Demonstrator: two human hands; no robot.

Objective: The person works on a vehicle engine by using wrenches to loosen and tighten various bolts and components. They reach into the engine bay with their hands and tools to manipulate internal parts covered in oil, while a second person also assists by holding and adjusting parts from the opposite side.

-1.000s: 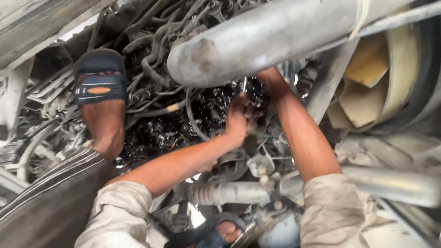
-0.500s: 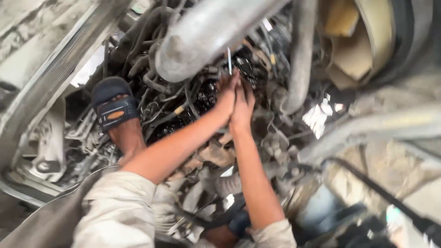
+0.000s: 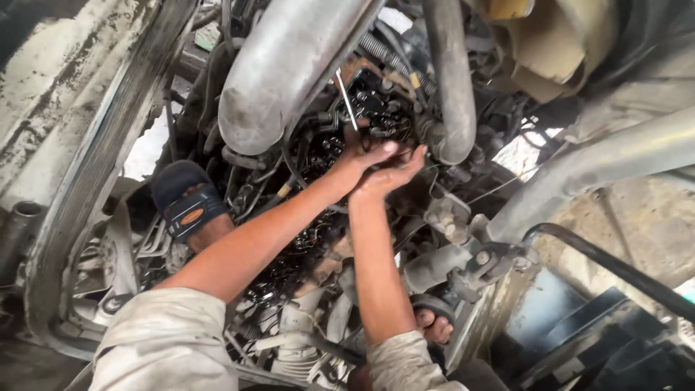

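Both my hands meet over the oily black top of an engine (image 3: 376, 108). My left hand (image 3: 356, 156) reaches in from the lower left and grips a thin metal rod-like tool (image 3: 346, 98) that sticks up past the big pipe. Pressed against the left hand's fingers from below is my right hand (image 3: 397, 172), its fingers spread and greasy, with nothing visibly in it. The tool's lower end is hidden by my hands.
A thick grey metal pipe (image 3: 289, 65) crosses just left of my hands, and a dark hose (image 3: 449, 80) runs down on the right. My foot in a dark sandal (image 3: 190, 208) stands among hoses at left. Toes of my other foot (image 3: 434, 327) show below. A beige fan (image 3: 550, 43) sits upper right.
My view has swung and moved closer. My hands have come together on the engine top, and the thin tool now stands up from my left hand.
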